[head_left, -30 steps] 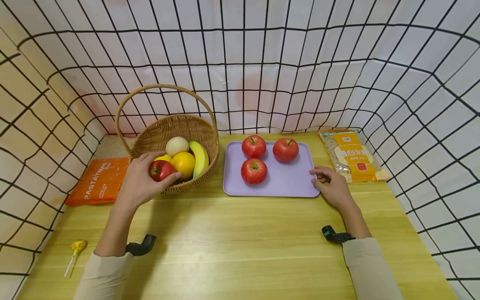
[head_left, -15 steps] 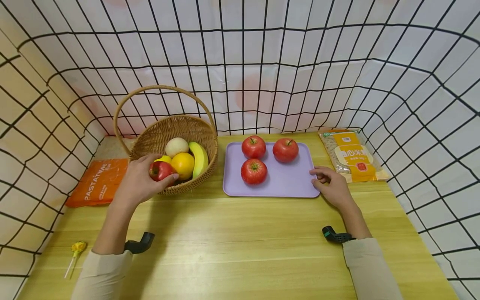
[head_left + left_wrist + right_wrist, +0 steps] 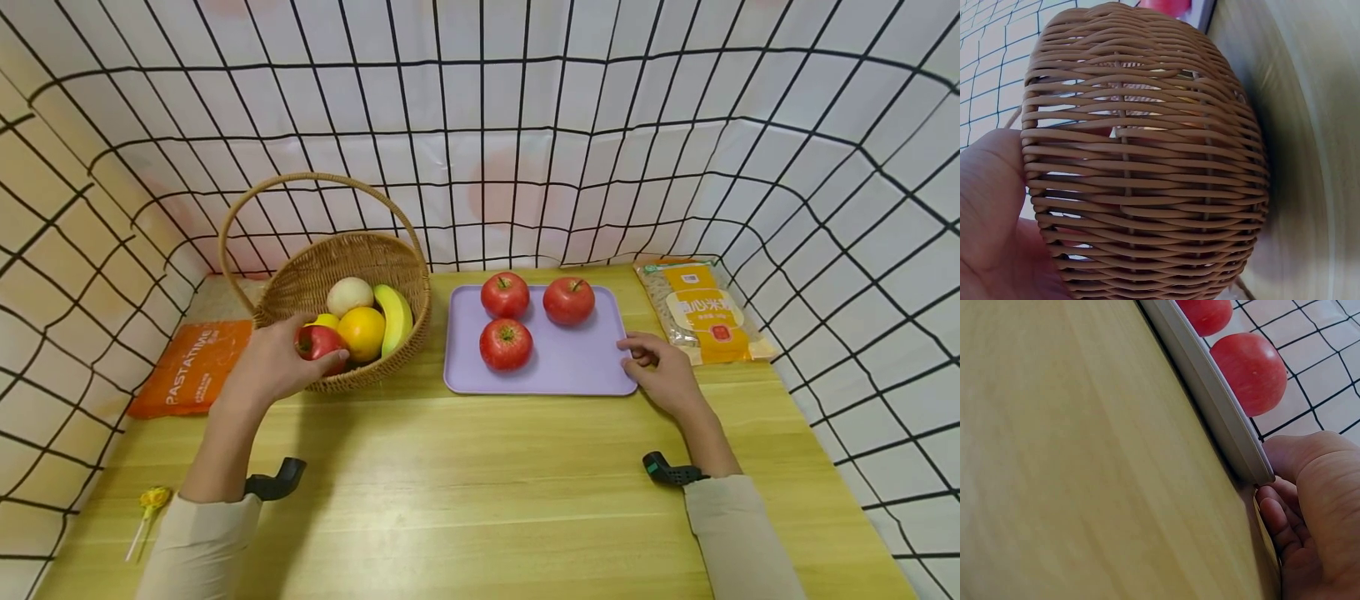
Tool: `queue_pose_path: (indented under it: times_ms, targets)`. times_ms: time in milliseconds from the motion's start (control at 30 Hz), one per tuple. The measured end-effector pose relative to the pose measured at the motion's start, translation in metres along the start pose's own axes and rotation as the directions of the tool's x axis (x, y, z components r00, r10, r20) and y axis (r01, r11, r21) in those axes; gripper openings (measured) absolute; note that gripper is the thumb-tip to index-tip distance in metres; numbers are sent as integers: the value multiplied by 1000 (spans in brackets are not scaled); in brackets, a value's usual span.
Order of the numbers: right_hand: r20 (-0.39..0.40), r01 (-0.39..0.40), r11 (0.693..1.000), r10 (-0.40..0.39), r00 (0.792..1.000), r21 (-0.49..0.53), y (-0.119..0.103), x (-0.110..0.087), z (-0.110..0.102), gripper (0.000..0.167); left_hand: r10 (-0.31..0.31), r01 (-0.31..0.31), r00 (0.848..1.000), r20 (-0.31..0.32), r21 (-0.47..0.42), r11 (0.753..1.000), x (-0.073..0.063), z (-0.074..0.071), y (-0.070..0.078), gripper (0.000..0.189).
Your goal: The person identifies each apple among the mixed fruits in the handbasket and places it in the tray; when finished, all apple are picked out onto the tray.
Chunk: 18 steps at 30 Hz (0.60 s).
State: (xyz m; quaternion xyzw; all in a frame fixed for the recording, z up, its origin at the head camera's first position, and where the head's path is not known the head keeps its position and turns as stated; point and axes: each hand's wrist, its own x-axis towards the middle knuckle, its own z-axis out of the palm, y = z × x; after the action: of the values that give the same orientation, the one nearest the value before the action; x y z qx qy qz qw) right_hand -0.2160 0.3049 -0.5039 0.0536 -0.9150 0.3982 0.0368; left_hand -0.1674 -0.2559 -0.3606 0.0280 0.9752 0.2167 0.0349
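Observation:
My left hand (image 3: 262, 360) reaches over the near left rim of a wicker basket (image 3: 375, 243) and holds a red apple (image 3: 321, 342) between thumb and fingers. Beside that apple lie an orange (image 3: 362, 333), a banana (image 3: 395, 318), a pale round fruit (image 3: 349, 295) and a partly covered yellow fruit (image 3: 326, 320). In the left wrist view the woven side (image 3: 1147, 162) hides most of the hold. My right hand (image 3: 663, 371) pinches the right edge of a lilac tray (image 3: 577, 367), its other fingers curled low by the rim. Red apples (image 3: 506, 344) sit on the tray, three in all.
An orange pasta bag (image 3: 191, 367) lies left of the basket, and a yellow and clear food bag (image 3: 705, 312) right of the tray. A yellow lollipop (image 3: 153, 500) rests at the front left. Grid-patterned cloth (image 3: 510, 100) walls in the wooden table (image 3: 480, 492).
The basket has shifted slightly left together with my left hand and the apple in it. My right hand stays at the tray's edge.

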Motion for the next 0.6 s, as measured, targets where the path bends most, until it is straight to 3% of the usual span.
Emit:
queue_pose_path:
  times_ms: [267, 600]
  targets:
    - [2, 2, 1000, -2, 1000, 5, 0, 0, 1, 29, -28, 26, 998, 51, 31, 999, 3, -1, 0, 95]
    - [1, 7, 1000, -7, 1000, 3, 1, 0, 0, 28, 45, -45, 994, -103, -4, 999, 5, 4, 0, 83]
